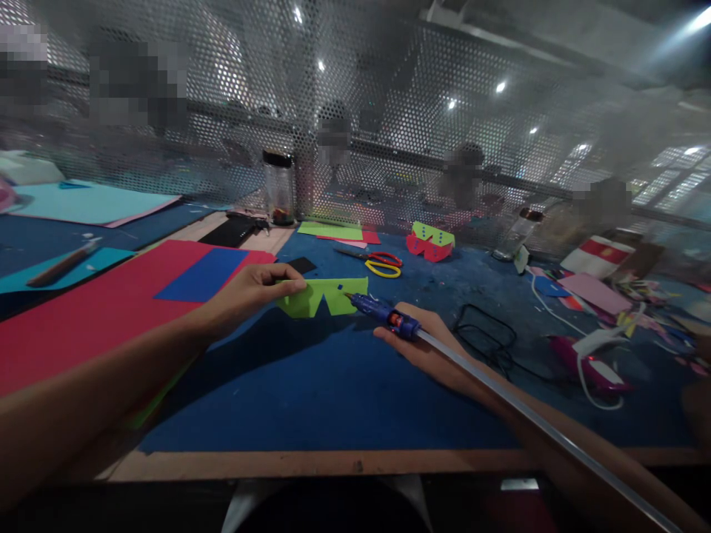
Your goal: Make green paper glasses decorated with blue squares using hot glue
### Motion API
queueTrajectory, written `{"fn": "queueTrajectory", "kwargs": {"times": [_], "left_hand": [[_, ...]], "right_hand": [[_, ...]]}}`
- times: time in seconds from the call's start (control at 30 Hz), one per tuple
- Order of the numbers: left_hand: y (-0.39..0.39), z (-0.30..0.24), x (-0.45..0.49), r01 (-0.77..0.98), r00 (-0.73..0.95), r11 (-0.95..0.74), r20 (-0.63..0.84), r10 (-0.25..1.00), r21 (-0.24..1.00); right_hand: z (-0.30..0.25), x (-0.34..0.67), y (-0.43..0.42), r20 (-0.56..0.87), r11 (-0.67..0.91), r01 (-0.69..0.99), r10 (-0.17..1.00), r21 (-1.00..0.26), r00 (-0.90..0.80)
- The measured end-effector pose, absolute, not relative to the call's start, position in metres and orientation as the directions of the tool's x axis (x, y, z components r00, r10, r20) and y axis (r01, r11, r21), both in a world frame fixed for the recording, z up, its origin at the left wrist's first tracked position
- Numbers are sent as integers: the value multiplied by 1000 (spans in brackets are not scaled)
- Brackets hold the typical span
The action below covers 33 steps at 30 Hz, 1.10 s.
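My left hand (266, 285) pinches the left end of a lime-green paper cutout (303, 300) with a V-shaped notch in its lower edge, held just above the blue table. A small dark blue square (341, 287) shows on the cutout. My right hand (416, 340) is wrapped round a blue hot glue gun (378, 309), its nozzle at the square; whether they touch I cannot tell. A long clear glue stick (500, 385) trails out of the gun's back, over my right forearm. Part of the cutout is hidden behind my left fingers.
Scissors (383, 264) with red and yellow handles lie beyond the cutout. A folded green and red cutout (430, 243) stands farther back. Red sheets (127, 296) cover the left. At right are a black cable (489, 333), a pink glue gun (589, 363) and paper scraps. A perforated screen (378, 170) closes the back.
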<state>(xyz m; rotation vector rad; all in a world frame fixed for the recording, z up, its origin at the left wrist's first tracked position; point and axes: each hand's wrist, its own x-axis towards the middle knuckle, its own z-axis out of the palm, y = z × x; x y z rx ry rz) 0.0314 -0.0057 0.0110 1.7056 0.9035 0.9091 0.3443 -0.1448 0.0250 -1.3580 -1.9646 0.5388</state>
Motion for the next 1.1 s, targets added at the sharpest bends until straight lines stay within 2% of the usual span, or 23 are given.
{"fn": "queueTrajectory", "kwargs": {"times": [0.2, 0.4, 0.7, 0.87, 1.1], "left_hand": [[-6, 14, 33, 149, 455, -248, 157, 877, 957], [-6, 13, 33, 161, 450, -239, 145, 881, 957], [-5, 10, 33, 155, 457, -238, 144, 878, 959], [-7, 10, 33, 146, 466, -217, 126, 876, 965], [-9, 7, 32, 174, 474, -243, 135, 870, 954]], "right_hand": [[24, 346, -143, 251, 299, 603, 954, -740, -164], [21, 344, -141, 100, 136, 505, 990, -852, -97], [16, 346, -133, -6, 14, 492, 999, -870, -39], [24, 344, -132, -6, 40, 359, 992, -932, -124], [35, 350, -129, 22, 95, 280, 967, -955, -256]]}}
